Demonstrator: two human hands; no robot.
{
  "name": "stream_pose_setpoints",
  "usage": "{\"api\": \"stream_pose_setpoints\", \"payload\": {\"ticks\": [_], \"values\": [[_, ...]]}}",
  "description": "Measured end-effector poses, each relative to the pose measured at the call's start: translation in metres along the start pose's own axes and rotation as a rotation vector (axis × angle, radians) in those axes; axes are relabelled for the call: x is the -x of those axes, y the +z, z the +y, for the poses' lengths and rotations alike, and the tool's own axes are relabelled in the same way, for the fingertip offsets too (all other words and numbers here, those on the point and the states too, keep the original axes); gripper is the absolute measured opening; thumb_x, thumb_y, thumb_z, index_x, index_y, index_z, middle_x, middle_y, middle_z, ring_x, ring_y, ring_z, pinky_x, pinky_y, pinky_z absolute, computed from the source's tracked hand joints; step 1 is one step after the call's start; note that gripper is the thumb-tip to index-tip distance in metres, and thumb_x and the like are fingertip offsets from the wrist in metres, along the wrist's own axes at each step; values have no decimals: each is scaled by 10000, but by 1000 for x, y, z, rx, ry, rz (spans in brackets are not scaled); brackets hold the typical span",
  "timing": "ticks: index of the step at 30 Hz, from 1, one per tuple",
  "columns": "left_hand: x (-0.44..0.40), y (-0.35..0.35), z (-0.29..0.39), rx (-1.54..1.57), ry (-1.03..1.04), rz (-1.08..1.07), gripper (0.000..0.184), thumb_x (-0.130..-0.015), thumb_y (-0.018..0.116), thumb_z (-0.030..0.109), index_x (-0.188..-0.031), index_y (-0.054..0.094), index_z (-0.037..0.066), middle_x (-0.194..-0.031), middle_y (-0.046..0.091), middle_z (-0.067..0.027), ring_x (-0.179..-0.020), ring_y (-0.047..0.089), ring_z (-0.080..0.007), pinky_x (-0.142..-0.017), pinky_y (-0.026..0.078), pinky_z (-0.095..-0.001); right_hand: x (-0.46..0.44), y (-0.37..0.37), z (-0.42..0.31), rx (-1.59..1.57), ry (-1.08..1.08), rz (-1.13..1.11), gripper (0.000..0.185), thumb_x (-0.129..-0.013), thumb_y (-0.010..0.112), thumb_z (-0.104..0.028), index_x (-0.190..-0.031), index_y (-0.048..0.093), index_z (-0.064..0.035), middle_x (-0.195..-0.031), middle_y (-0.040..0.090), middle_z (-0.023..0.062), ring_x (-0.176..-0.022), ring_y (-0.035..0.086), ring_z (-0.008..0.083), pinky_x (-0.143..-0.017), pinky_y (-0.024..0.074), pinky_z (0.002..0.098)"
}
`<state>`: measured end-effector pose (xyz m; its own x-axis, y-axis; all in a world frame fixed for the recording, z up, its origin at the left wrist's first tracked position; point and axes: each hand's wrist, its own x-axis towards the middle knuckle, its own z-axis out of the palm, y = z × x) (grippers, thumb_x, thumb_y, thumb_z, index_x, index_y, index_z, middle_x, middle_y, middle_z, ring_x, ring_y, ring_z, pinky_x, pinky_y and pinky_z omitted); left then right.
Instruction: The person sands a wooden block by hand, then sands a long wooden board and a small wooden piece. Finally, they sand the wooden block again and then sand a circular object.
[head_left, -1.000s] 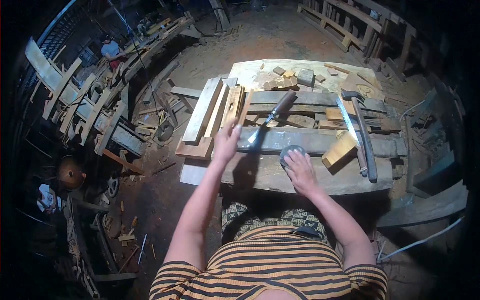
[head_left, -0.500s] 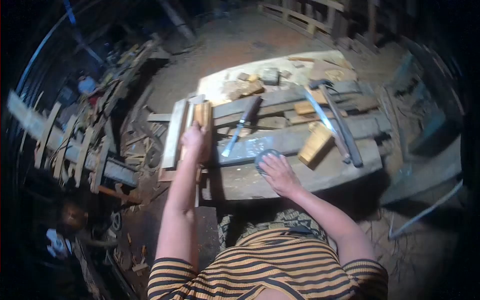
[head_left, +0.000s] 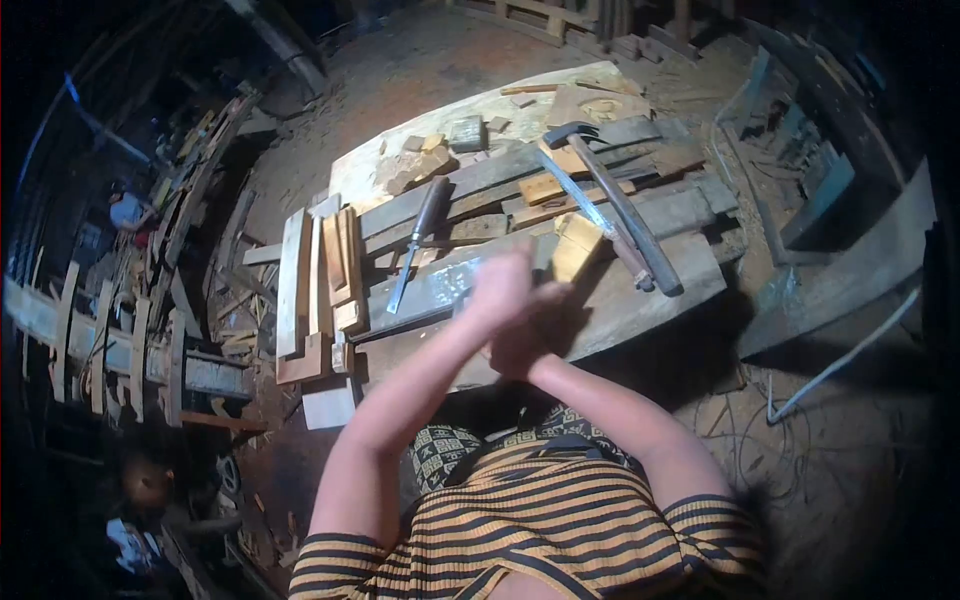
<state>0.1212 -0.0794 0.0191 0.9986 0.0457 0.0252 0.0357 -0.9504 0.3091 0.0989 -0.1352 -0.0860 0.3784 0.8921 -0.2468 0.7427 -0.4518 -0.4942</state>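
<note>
Over the near side of the worktop point(head_left: 660, 310), just in front of the person's waist, the two forearms cross. The left hand point(head_left: 503, 285) lies above, reaching over the right hand point(head_left: 515, 348), which is in shadow. The left hand is blurred and the right is mostly covered, so I cannot tell how far the fingers of either are spread, or whether they grip anything. Beneath and beyond them runs a grey plank point(head_left: 450, 283), with a shiny patch on it just left of the left hand. To the right of the hands, a yellowish wooden block point(head_left: 577, 250) sits on the worktop at a slant, its near end close to them.

Left of the hands, a chisel point(head_left: 420, 232) lies across the boards, its dark handle pointing away and its blade towards the near edge. Beyond the yellowish block, a hammer point(head_left: 622, 210) rests with its head at the far end, and alongside it is a tool with a long thin blade point(head_left: 575, 190) and a wooden handle. At the left end, a pale plank point(head_left: 293, 290) and narrower wooden pieces point(head_left: 343, 262) lie side by side. Small offcuts point(head_left: 467, 134) are scattered on a light board point(head_left: 355, 165) at the back. Well apart, at the far left, is another person point(head_left: 127, 211) in a blue top.
</note>
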Motion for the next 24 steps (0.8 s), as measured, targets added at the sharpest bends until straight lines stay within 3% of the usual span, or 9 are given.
{"api": "stream_pose_setpoints", "payload": {"ticks": [2,3,4,10,12,15,18,20,24], "values": [[-1,5,20,39,-62,-135,640,-661,733,465,-1012,494,-14,-1014,583,-247,-859,615,-366,-755,494,-422,-10,37,16,-293,-235,632,432,-864,422,-186,-1287,430,-98,-1388,358,143,-1221,398,279,-1036,252,467],[-2,18,21,40,-53,-87,612,-667,730,434,-999,489,-20,-977,584,-241,-857,610,-373,-759,490,-430,-2,29,13,96,-296,687,428,-902,355,-204,-1322,398,-133,-1439,286,149,-1294,322,288,-1086,201,439],[-2,30,20,32,-50,-35,585,-674,727,404,-986,485,-26,-940,584,-236,-855,605,-380,-762,485,-439,-6,32,15,48,-283,600,435,-917,328,-247,-1340,383,-158,-1466,235,148,-1347,239,296,-1114,140,437],[6,47,9,244,-77,153,445,-691,694,290,-942,485,-12,-921,568,-238,-894,573,-409,-802,451,-477,2,13,9,119,-368,549,461,-902,371,-328,-1326,414,-151,-1447,287,139,-1363,204,316,-1089,87,555],[1,48,-4,228,-100,163,451,-735,664,268,-1037,477,-8,-911,588,-213,-844,602,-370,-744,469,-453,0,16,12,216,-365,510,481,-894,375,-354,-1326,410,-143,-1450,275,131,-1353,228,300,-1104,125,488],[-3,17,-12,1080,-352,-98,408,-776,637,252,-1098,567,10,-841,637,-84,-736,607,-172,-570,509,-315,-8,23,15,62,-350,472,434,-904,392,-303,-1299,442,-131,-1402,351,142,-1309,293,313,-1095,192,427],[8,3,-29,1359,-328,-26,422,-779,633,329,-1067,555,31,-878,596,-60,-800,581,-155,-526,518,-310,10,-5,-12,378,-110,326,416,-888,431,-294,-1257,491,-111,-1329,440,151,-1256,356,308,-1063,243,433],[21,-11,-42,1430,-303,4,402,-803,624,357,-1049,555,47,-871,579,-49,-800,560,-135,-547,510,-306,7,-5,-9,327,-240,488,374,-852,474,-279,-1156,567,-79,-1214,531,152,-1169,430,313,-981,328,436],[55,-11,-77,1606,-304,63,419,-840,597,339,-1128,515,46,-898,583,-51,-827,573,-140,-602,511,-308,8,-24,-22,337,-186,314,300,-775,548,-222,-1024,614,-69,-1032,578,129,-1053,492,329,-851,386,466]]}}
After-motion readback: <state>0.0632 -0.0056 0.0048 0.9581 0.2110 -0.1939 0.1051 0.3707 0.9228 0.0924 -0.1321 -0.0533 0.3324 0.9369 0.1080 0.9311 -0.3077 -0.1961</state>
